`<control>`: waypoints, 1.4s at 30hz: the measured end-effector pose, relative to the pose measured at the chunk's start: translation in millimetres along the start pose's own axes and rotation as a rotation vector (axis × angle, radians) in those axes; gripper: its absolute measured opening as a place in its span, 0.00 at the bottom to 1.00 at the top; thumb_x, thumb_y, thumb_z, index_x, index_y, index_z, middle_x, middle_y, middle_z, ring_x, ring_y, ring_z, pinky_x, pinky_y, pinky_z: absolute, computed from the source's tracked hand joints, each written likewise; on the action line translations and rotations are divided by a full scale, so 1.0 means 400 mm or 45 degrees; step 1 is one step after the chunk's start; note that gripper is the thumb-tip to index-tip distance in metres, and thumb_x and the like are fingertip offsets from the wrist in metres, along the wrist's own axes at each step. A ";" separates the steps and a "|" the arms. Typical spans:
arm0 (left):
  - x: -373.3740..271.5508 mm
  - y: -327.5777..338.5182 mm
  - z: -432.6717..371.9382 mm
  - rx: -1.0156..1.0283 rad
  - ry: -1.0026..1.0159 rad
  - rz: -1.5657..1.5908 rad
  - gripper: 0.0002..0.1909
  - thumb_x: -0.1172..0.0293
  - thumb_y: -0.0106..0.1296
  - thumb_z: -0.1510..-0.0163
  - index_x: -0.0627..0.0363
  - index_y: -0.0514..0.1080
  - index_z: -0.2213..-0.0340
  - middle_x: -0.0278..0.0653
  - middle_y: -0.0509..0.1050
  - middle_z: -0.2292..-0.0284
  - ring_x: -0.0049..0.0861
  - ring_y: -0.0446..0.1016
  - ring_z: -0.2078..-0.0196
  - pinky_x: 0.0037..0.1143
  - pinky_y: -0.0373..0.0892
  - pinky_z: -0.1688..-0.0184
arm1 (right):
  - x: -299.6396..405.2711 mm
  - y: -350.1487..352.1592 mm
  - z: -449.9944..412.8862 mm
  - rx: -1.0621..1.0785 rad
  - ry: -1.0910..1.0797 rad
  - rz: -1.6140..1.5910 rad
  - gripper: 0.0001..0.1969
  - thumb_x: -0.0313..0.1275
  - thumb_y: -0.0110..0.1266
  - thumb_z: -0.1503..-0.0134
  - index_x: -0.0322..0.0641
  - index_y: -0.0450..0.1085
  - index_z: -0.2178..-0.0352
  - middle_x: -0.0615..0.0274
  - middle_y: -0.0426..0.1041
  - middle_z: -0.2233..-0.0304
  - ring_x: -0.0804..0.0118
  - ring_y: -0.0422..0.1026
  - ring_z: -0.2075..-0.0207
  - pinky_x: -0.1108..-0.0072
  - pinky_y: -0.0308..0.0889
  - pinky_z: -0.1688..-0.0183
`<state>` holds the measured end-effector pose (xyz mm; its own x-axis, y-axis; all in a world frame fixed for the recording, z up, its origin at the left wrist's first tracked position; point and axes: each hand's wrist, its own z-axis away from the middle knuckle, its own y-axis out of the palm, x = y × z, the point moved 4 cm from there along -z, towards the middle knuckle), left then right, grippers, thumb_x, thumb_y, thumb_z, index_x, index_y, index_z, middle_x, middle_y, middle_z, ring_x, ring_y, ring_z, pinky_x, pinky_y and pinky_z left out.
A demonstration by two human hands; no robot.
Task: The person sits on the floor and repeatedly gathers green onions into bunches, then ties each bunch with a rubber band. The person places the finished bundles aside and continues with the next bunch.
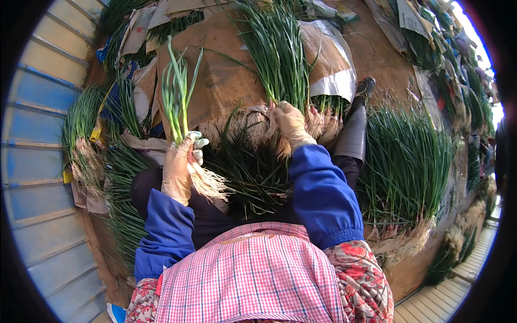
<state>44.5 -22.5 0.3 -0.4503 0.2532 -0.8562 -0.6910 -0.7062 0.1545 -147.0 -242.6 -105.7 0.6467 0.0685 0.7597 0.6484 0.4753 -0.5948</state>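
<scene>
My left hand (180,165), in a pale glove, is closed around a small bunch of allium plants (177,109), green onion or young garlic. Their leaves point up and away from me, and the pale roots (208,181) hang below my fist. Farther right, my gloved right hand (290,123) has its fingers closed at the pinkish base of a large pile of the same plants (278,60). How many stems it grips is hidden. That pile lies on a brown paper sack (226,68), with tangled roots (242,125) along the near edge.
Loose green leaves (250,173) lie between my legs. A dense row of plants (404,169) stands right of my boot (351,125). More bunches (87,141) lie at left beside a blue and cream slatted wall (44,161). A white-lined sack (333,68) covers stems beyond my right hand.
</scene>
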 end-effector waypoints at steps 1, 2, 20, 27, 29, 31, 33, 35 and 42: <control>-0.006 0.003 -0.001 0.006 0.038 0.036 0.13 0.63 0.45 0.46 0.60 0.69 0.64 0.40 0.75 0.73 0.12 0.66 0.82 0.15 0.63 0.81 | -0.005 -0.010 0.014 0.022 -0.017 -0.372 0.10 0.33 0.47 0.47 0.38 0.69 0.67 0.64 0.72 0.75 0.72 0.68 0.74 0.78 0.63 0.68; -0.009 0.003 0.000 -0.020 0.053 0.051 0.13 0.63 0.45 0.46 0.61 0.69 0.65 0.42 0.75 0.74 0.14 0.66 0.84 0.16 0.63 0.82 | 0.006 -0.001 0.032 0.110 -0.075 -0.758 0.08 0.27 0.46 0.46 0.38 0.69 0.66 0.68 0.71 0.76 0.78 0.67 0.73 0.84 0.62 0.69; 0.076 0.053 -0.023 0.312 -0.149 0.281 0.10 0.69 0.48 0.47 0.62 0.67 0.65 0.30 0.65 0.84 0.14 0.62 0.84 0.16 0.61 0.83 | 0.086 0.001 0.092 -0.324 -0.050 0.498 0.16 0.39 0.41 0.45 0.35 0.65 0.66 0.49 0.71 0.75 0.58 0.72 0.69 0.68 0.66 0.68; 0.109 0.078 -0.036 0.189 -0.151 0.000 0.09 0.67 0.47 0.47 0.58 0.66 0.66 0.37 0.73 0.74 0.18 0.71 0.76 0.15 0.63 0.80 | 0.145 0.074 0.196 0.277 -0.451 0.371 0.14 0.42 0.47 0.49 0.42 0.69 0.74 0.57 0.71 0.80 0.58 0.72 0.77 0.72 0.67 0.72; 0.119 0.083 -0.041 0.116 -0.190 -0.102 0.07 0.68 0.47 0.47 0.58 0.68 0.67 0.40 0.74 0.73 0.13 0.64 0.83 0.14 0.62 0.81 | 0.175 0.095 0.283 0.266 -0.586 0.288 0.13 0.40 0.45 0.50 0.42 0.67 0.77 0.56 0.71 0.81 0.55 0.71 0.79 0.69 0.67 0.74; 0.121 0.095 -0.037 0.240 -0.193 -0.134 0.10 0.73 0.46 0.47 0.63 0.66 0.63 0.49 0.74 0.69 0.24 0.74 0.75 0.16 0.67 0.79 | 0.212 0.110 0.353 0.141 -0.803 0.371 0.12 0.39 0.46 0.50 0.40 0.64 0.79 0.56 0.69 0.84 0.53 0.69 0.82 0.68 0.65 0.79; 0.119 0.098 -0.026 0.265 -0.223 0.065 0.11 0.72 0.47 0.48 0.63 0.67 0.63 0.48 0.75 0.71 0.18 0.70 0.81 0.14 0.63 0.84 | 0.221 0.111 0.383 0.322 -0.871 0.295 0.11 0.36 0.46 0.51 0.39 0.65 0.78 0.54 0.69 0.82 0.54 0.69 0.81 0.69 0.65 0.78; 0.108 0.092 -0.011 0.273 -0.259 0.151 0.11 0.70 0.47 0.48 0.64 0.68 0.64 0.47 0.75 0.72 0.17 0.68 0.83 0.14 0.63 0.84 | 0.196 0.113 0.367 0.831 -0.354 -0.411 0.16 0.41 0.44 0.50 0.37 0.67 0.71 0.57 0.70 0.81 0.61 0.70 0.78 0.70 0.65 0.74; 0.095 0.115 0.046 0.420 -0.312 0.089 0.08 0.69 0.49 0.50 0.62 0.68 0.70 0.39 0.73 0.79 0.20 0.70 0.83 0.18 0.66 0.83 | 0.188 0.152 0.253 0.593 0.614 -1.692 0.14 0.40 0.41 0.46 0.40 0.64 0.71 0.66 0.62 0.80 0.73 0.59 0.83 0.82 0.55 0.82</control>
<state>-14.7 -33.4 -16.0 -0.5961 0.3906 -0.7015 -0.7804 -0.4872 0.3918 -99.6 -120.0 -58.2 -0.1722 -0.8751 0.4523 0.7327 0.1931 0.6526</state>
